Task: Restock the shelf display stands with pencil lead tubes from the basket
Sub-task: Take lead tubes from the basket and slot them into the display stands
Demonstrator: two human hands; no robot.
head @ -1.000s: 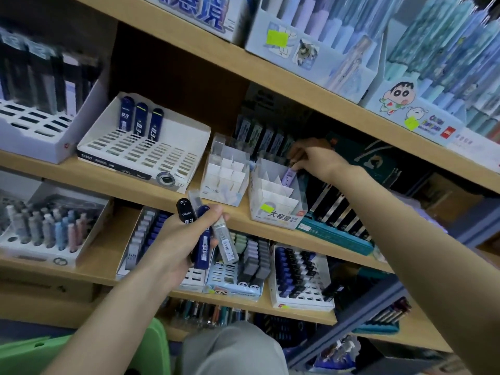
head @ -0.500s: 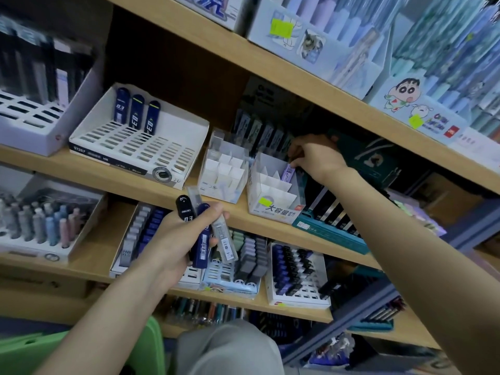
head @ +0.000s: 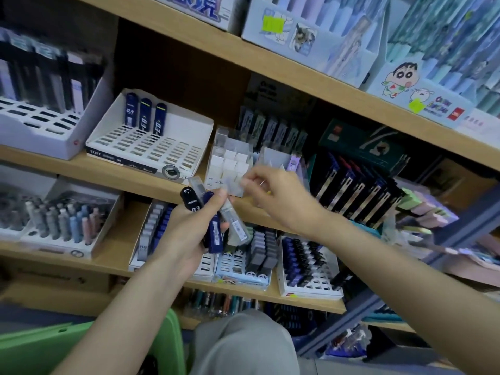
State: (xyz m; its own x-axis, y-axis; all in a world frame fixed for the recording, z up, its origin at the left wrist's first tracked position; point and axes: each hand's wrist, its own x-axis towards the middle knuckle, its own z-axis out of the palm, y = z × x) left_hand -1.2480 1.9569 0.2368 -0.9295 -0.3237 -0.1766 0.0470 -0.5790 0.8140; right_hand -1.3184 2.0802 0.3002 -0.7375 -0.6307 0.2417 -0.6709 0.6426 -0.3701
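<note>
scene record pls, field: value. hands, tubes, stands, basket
left hand: holds a bundle of tubes, black, blue and clear
right hand: pinches what looks like a clear tube beside the bundle; blurred
white stand: three blue tubes upright in back row, other slots empty
purple tube: upright in a divided box
basket: green, lower left, contents hidden

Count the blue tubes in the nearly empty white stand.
3, side by side in the back row of the stand: left tube, middle tube, right tube. None looks hidden.
</note>
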